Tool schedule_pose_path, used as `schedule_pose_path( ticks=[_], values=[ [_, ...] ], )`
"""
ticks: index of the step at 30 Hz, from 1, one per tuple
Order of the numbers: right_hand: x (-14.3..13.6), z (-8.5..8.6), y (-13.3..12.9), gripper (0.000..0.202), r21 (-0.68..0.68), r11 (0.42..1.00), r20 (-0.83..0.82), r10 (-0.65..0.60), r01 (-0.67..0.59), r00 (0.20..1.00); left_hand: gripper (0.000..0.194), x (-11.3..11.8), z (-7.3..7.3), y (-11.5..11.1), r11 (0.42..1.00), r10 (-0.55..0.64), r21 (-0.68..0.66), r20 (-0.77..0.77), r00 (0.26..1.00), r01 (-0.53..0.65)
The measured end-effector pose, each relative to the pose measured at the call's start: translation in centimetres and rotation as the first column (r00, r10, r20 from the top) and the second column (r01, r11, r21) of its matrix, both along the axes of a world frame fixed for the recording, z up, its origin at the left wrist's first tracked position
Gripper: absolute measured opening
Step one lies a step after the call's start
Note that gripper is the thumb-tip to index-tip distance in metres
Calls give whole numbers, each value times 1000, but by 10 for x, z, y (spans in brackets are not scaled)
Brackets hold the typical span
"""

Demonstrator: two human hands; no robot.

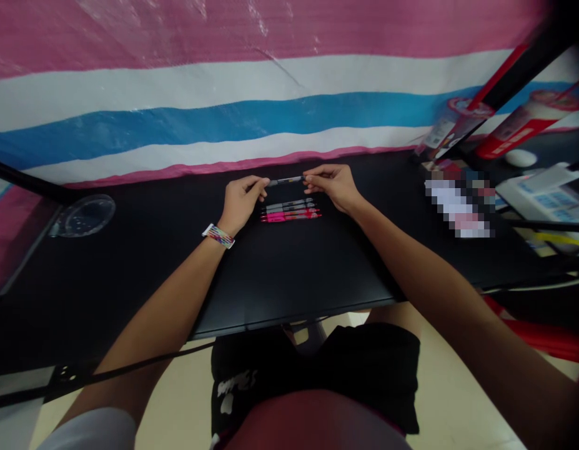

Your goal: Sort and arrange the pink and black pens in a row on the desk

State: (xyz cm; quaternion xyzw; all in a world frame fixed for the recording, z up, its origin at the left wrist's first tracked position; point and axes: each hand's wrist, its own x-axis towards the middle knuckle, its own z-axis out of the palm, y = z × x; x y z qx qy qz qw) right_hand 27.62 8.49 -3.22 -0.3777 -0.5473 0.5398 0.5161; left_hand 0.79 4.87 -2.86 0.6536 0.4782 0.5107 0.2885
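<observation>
A dark pen with a clear grip [287, 180] lies level between my two hands, above the far part of the black desk [289, 275]. My left hand [245, 197] pinches its left end between thumb and fingers. The right end is pinched by my right hand [333, 184]. Just nearer to me, several pens lie side by side in a neat stack of rows: grey and black pens [289, 206] at the back, pink and red pens [290, 216] in front. A colourful woven band circles my left wrist.
On the left lies a round clear plastic lid or dish [85, 215]. Two drink cups with straws, one clear [451, 128] and one red [518, 128], stand at the back right near a white mouse [521, 157]. A striped plastic sheet [252, 119] hangs behind the desk.
</observation>
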Motion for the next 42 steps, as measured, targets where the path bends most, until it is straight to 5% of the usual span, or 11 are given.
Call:
schedule_pose_path(
  ticks=[3, 7, 11, 29, 42],
  values=[
    [2, -1, 1, 32, 7, 1000, -14, 12, -12, 1000, 17, 0, 0, 2, 1000, -26, 13, 32, 999, 26],
    [4, 0, 2, 34, 7, 1000, -40, 9, -9, 999, 21, -2, -2, 5, 999, -25, 27, 69, 997, 23],
    [3, 2, 1, 31, -8, 1000, -17, 1, -1, 1000, 55, -4, -4, 7, 1000, 2, -19, 68, 998, -1],
    [6, 4, 0, 28, -43, 999, -65, -22, 19, 998, 32, -4, -11, 12, 1000, 13, 24, 115, 993, -16],
    [7, 4, 0, 29, -40, 999, -45, -36, 34, 998, 33, -4, -10, 12, 999, 15, 33, 169, 985, -21]
  ],
)
